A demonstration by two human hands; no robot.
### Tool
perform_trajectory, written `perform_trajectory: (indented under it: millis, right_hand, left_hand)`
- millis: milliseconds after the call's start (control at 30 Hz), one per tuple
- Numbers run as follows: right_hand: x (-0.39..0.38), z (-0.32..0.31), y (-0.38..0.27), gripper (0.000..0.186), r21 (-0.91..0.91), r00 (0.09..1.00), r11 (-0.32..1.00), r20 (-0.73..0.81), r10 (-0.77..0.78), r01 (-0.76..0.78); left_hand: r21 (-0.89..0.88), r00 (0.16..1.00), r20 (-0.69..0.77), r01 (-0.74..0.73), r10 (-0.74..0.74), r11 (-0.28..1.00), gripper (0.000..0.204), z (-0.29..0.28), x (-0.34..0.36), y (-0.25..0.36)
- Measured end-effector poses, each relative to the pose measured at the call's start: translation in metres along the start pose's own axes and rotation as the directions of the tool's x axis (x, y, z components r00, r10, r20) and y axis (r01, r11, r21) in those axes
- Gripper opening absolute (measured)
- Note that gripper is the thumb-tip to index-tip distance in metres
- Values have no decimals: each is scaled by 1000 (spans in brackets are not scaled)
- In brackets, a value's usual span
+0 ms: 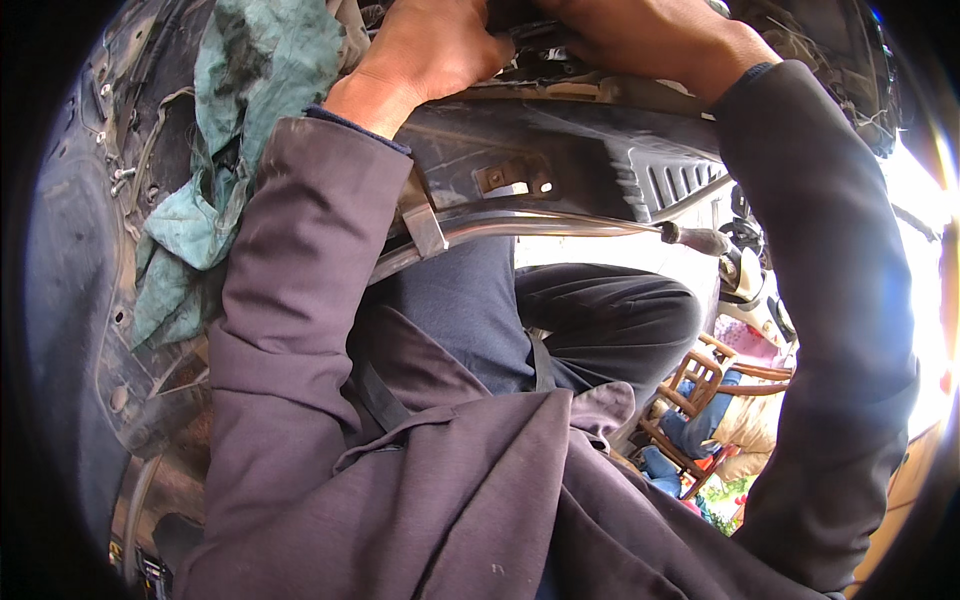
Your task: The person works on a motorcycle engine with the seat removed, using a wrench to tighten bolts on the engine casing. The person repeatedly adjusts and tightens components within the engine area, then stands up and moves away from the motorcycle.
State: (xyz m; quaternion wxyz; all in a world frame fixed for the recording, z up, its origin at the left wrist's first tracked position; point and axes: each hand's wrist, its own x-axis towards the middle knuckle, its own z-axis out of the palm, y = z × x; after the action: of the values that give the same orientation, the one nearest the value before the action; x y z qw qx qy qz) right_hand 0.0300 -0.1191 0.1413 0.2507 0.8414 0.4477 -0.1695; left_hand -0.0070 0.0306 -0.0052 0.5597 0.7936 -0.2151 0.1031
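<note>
My left hand [430, 50] and my right hand [645, 40] reach into dark machinery [530, 62] at the top edge. Each looks closed, with fingertips cropped or hidden, so what they grip is unclear. Just below them runs a dark metal panel [590, 150] with holes and slots. A curved metal rail [480, 225] with a bracket [425, 225] crosses under it. A tool with a dark handle [695, 238] lies along that rail, right of centre. A stained teal cloth [245, 70] is draped left of my left hand.
Dark bodywork [75, 250] with bolts and holes lines the left side. My bent leg [610, 310] is beneath the rail. Beyond it at lower right are a wooden chair [700, 380] piled with cloth items and a pink item [745, 335]. Bright light comes from the right.
</note>
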Motion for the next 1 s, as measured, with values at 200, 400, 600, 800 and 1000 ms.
perform_trajectory:
  millis: [200,400,600,800,1000]
  right_hand:
    - [3,1,-3,13,-43,1000,999,20,16,-15]
    - [2,3,-5,13,-24,998,998,13,60,-59]
    - [1,0,-5,12,21,998,998,2,66,-66]
    - [0,1,-4,11,27,997,997,20,78,-78]
    - [-3,-9,3,10,146,994,985,80,80,-91]
  left_hand:
    - [-119,999,-26,24,-28,993,24,1,0,-2]
    - [-173,998,-53,37,-47,984,21,3,-1,-1]
    - [-280,992,-92,62,-91,958,20,8,-2,7]
    - [-363,995,-67,43,-72,931,26,9,3,13]
    - [-144,997,-55,44,-53,989,33,12,11,15]
